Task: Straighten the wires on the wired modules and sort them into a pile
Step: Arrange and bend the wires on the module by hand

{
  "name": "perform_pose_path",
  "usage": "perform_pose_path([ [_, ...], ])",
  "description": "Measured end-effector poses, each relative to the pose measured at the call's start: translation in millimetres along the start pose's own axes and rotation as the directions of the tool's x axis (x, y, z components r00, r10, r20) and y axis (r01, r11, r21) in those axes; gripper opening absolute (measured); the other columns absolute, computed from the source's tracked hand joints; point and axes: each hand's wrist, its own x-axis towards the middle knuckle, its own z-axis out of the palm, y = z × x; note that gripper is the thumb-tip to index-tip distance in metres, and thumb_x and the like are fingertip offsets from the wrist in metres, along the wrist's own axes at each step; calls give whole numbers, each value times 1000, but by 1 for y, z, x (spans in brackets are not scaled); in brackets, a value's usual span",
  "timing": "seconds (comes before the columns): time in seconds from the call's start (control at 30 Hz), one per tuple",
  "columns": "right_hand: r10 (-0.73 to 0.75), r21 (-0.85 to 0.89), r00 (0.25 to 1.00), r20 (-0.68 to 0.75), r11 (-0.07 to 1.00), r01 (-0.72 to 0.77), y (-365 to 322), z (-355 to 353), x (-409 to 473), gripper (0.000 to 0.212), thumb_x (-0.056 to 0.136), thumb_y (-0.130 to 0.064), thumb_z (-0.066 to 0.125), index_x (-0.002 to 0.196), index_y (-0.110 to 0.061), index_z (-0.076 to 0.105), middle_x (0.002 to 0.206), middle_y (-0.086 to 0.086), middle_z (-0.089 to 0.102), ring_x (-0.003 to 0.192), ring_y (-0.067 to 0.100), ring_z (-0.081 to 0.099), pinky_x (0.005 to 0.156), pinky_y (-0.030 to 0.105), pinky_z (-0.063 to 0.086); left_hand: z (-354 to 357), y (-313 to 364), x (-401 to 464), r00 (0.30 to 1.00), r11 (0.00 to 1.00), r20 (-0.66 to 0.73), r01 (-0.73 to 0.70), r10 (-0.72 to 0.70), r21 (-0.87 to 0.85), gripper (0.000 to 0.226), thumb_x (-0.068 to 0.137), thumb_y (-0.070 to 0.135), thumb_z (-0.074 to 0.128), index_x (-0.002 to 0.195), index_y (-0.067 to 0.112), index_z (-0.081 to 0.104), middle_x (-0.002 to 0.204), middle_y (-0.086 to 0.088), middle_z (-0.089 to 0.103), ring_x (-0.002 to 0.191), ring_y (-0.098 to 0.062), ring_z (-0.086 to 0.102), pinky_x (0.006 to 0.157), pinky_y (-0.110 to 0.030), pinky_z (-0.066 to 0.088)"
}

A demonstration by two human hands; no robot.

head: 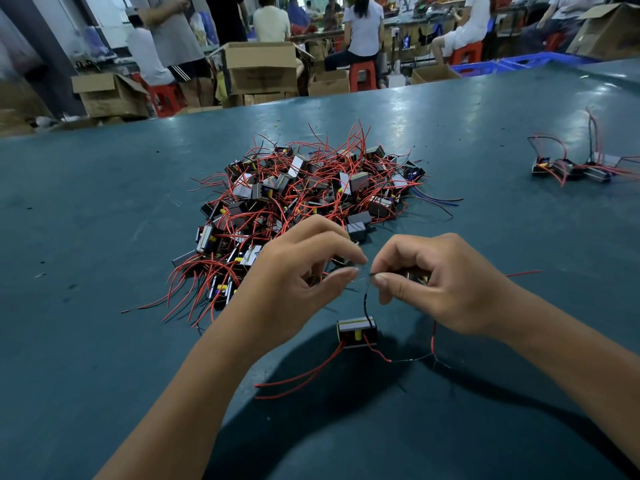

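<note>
Here both hands (363,278) pinch the dangling module's (356,331) black wire (365,303).

on the table (104,237), a module (356,332) lies before the tangled heap (304,202), sorted pile (575,168) far right.

The right hand (446,285) is hiding most of a module in its grip; the frame's right edge is cutting off the small pile (581,168).
</note>
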Motion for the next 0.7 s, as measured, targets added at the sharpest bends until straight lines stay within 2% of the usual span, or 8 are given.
perform_pose_path([
  [0.07,17,32,1000,10,999,-17,1,-1,0,4,93,-20,64,90,-18,65,73,-14,70,60,-2,60,57,4,37,1,-2,0,993,983,-31,-110,115,146,11,89,17,75,99,12,76,102,1,60,88,-5,58,73,-25,48],
  [0.13,23,36,999,28,999,-24,1,-1,0,5,94,-24,63,90,-20,64,74,-16,70,61,1,60,57,6,38,4,-4,-1,983,959,-46,-162,177,234,12,90,21,74,95,11,77,100,-3,62,89,-20,62,71,-39,51],
  [0.2,14,29,999,44,999,-15,1,-1,0,5,94,-26,63,91,-22,64,74,-16,69,63,4,61,57,10,40,7,-3,-2,976,939,-47,-192,213,285,14,93,24,72,93,12,77,98,-3,64,87,-23,61,66,-42,50],
  [0.3,26,20,998,60,999,-28,3,-2,0,4,94,-31,62,92,-28,63,75,-16,70,54,12,56,49,28,44,8,0,-2,970,917,-16,-225,244,329,18,97,26,66,94,11,77,95,-4,66,83,-24,60,60,-43,48],
  [0.33,23,18,998,62,1000,-24,3,-2,0,4,94,-31,61,91,-29,63,75,-17,70,52,12,54,48,28,42,8,1,-2,968,911,-7,-234,252,339,19,98,26,65,94,11,77,95,-4,66,82,-24,59,60,-43,48],
  [0.47,-19,-22,999,48,1000,20,2,0,0,2,93,-23,63,91,-23,64,73,-18,68,63,-2,60,58,4,37,6,1,-2,963,880,24,-255,269,401,23,99,26,59,97,11,76,96,-6,67,81,-25,60,57,-42,49],
  [0.63,-19,-46,999,29,999,20,0,1,1,2,92,-17,65,92,-20,65,74,-16,69,67,-4,63,61,3,38,9,2,-1,967,871,82,-253,242,422,23,101,22,53,101,8,71,98,-7,64,85,-27,59,55,-45,50],
  [0.7,-28,-57,1000,5,998,28,-2,2,1,3,92,-17,65,91,-19,65,71,-18,67,65,-5,62,60,3,37,13,3,-2,982,918,74,-190,175,348,25,102,22,49,102,6,68,95,-6,61,83,-25,56,57,-45,49],
])
